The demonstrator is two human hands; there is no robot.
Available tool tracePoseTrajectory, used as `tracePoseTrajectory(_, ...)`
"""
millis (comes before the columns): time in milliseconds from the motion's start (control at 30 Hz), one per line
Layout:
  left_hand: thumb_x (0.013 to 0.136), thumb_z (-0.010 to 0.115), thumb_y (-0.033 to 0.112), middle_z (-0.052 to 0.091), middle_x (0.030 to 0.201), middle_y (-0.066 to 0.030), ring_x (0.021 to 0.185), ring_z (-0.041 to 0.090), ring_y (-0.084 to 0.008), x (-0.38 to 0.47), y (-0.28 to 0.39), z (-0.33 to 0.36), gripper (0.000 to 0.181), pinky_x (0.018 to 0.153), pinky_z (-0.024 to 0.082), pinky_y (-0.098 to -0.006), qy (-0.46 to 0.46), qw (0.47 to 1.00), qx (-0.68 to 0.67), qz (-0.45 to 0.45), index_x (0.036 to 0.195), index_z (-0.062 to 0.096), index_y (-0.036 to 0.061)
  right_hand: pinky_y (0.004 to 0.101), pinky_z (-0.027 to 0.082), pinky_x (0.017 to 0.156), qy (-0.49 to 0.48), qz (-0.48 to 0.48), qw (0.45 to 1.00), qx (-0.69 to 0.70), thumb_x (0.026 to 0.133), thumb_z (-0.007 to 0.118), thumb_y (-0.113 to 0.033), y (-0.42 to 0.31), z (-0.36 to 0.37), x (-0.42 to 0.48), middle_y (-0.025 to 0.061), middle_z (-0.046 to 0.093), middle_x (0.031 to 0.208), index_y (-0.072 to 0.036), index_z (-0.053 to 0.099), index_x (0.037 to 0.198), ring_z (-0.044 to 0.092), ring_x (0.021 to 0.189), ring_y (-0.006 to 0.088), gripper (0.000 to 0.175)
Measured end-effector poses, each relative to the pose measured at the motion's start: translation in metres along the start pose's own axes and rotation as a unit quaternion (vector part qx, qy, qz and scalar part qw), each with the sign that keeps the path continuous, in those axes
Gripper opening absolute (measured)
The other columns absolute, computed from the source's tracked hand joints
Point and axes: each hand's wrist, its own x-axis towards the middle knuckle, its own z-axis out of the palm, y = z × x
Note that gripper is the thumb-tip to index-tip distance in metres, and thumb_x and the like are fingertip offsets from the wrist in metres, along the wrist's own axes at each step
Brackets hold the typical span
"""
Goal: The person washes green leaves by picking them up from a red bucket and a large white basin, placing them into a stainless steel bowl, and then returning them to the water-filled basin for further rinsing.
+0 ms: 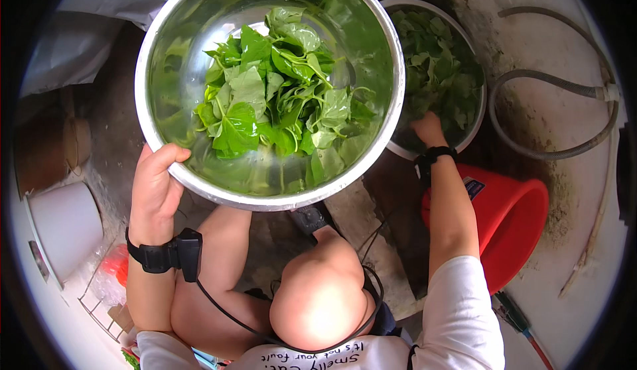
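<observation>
My left hand [158, 181] grips the near-left rim of a large stainless steel bowl [239, 202], thumb over the edge. The bowl is held up in front of me, tilted so its inside faces me. A heap of wet green leaves with thin stems [278, 91] lies inside it. To the right and lower down stands a second metal basin [481, 106], partly hidden behind the bowl and full of leaves [438, 66]. My right hand [429, 127] reaches into that basin at its near side. Its fingers are among the leaves and mostly hidden, so I cannot see whether they hold any.
A red plastic bucket [540, 221] lies tipped by my right forearm. A grey hose [547, 81] loops along the right wall. At left are a white bucket [67, 226] and a wire rack [99, 315]. A black cable [239, 323] runs from my left wrist across my lap.
</observation>
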Motion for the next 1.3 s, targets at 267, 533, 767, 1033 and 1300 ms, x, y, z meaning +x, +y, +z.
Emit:
tracePoseTrajectory(267, 0.071, 0.049, -0.008, 0.058, 0.100, -0.0090, 0.090, 0.057, -0.0171, 0.000, 0.000, 0.001, 0.041, 0.082, 0.045, -0.0289, -0.004, 1.000, 0.000, -0.014, 0.111, 0.050, -0.0034, 0.0297, 0.045, 0.075, 0.153, -0.035, 0.849, 0.504, 0.075, 0.059, -0.001, -0.034, -0.088, -0.090, 0.0103, 0.060, 0.101, 0.008, 0.055, 0.102, 0.057, 0.088, 0.0191, 0.029)
tracePoseTrajectory(533, 0.070, 0.050, -0.009, 0.059, 0.101, -0.0092, 0.092, 0.057, -0.0185, 0.002, 0.001, 0.005, 0.042, 0.083, 0.045, -0.0297, -0.029, 0.999, -0.006, -0.020, 0.112, 0.051, -0.0029, 0.0296, 0.044, 0.078, 0.288, -0.129, 0.881, 0.352, 0.076, 0.057, -0.003, -0.071, -0.163, -0.131, 0.0091, 0.059, 0.101, 0.006, 0.054, 0.106, 0.055, 0.089, 0.0179, 0.031)
tracePoseTrajectory(767, 0.069, 0.048, -0.010, 0.058, 0.105, -0.0111, 0.093, 0.057, -0.0207, 0.006, -0.004, 0.002, 0.045, 0.085, 0.046, -0.0315, -0.056, 0.998, -0.016, -0.022, 0.114, 0.049, -0.0039, 0.0273, 0.044, 0.075, 0.363, -0.191, 0.859, 0.306, 0.076, 0.059, -0.001, -0.124, -0.176, -0.169, 0.0075, 0.063, 0.091, 0.005, 0.059, 0.099, 0.056, 0.083, 0.0148, 0.024)
tracePoseTrajectory(1033, 0.067, 0.048, -0.008, 0.057, 0.105, -0.0105, 0.095, 0.056, -0.0205, 0.003, -0.007, 0.002, 0.047, 0.085, 0.045, -0.0304, -0.070, 0.997, 0.015, -0.015, 0.114, 0.049, -0.0045, 0.0400, 0.032, 0.102, 0.040, -0.370, 0.907, 0.199, 0.062, 0.078, -0.027, -0.207, -0.082, -0.182, 0.0343, 0.015, 0.140, -0.007, 0.025, 0.139, 0.026, 0.130, 0.0413, 0.095)
tracePoseTrajectory(1300, 0.068, 0.046, -0.008, 0.055, 0.109, -0.0072, 0.098, 0.054, -0.0154, -0.017, 0.038, 0.066, 0.051, 0.087, 0.042, -0.0266, -0.101, 0.968, 0.118, 0.197, 0.119, 0.045, -0.0022, 0.0438, 0.021, 0.107, 0.111, -0.280, 0.902, 0.309, 0.063, 0.077, -0.037, -0.251, -0.028, -0.185, 0.0417, -0.002, 0.137, -0.004, -0.003, 0.142, 0.005, 0.132, 0.0487, 0.117)
